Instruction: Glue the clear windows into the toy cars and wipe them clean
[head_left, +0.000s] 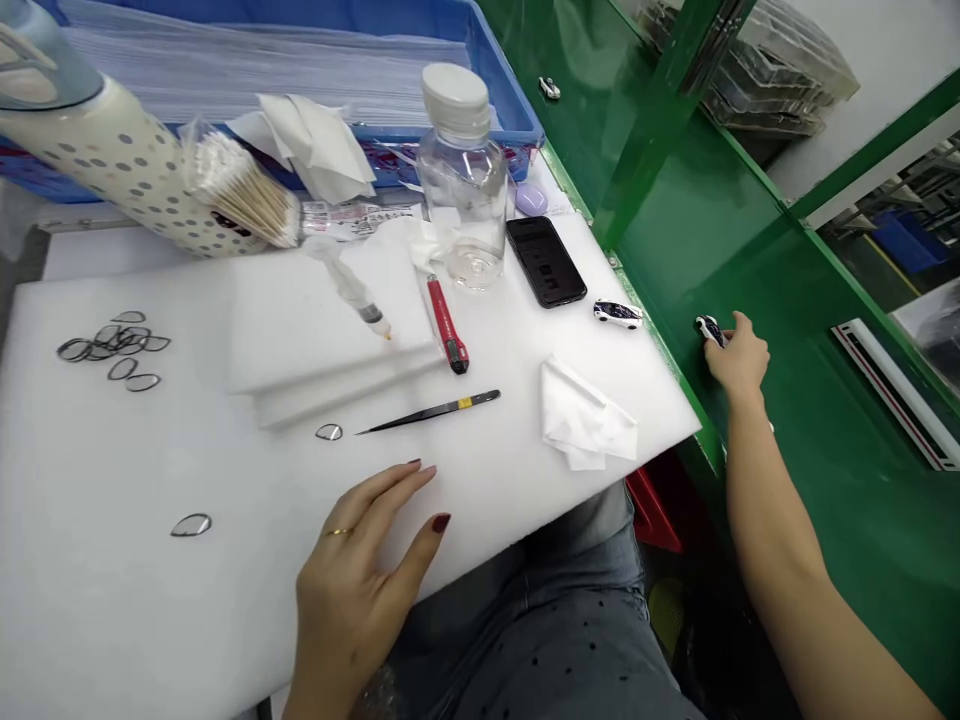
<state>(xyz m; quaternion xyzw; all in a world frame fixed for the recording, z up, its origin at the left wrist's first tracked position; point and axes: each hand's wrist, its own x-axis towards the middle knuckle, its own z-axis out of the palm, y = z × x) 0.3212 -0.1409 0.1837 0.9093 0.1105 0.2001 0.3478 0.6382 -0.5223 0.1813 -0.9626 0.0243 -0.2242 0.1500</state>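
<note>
On the green surface to the right, my right hand has its fingers closed around the rear of a small white and dark toy car. My left hand hovers over or rests on the near part of the white foam board, fingers apart and holding nothing. Just beyond it lie black tweezers with a yellow band. A small clear, dark-rimmed teardrop piece is by their tip, and another such piece lies further left. A second toy car sits at the board's right edge.
A red utility knife, syringe, phone, clear bottle and folded wipe occupy the board. Rimmed pieces are piled left. Behind stand cotton swabs, a dotted tumbler and a blue bin.
</note>
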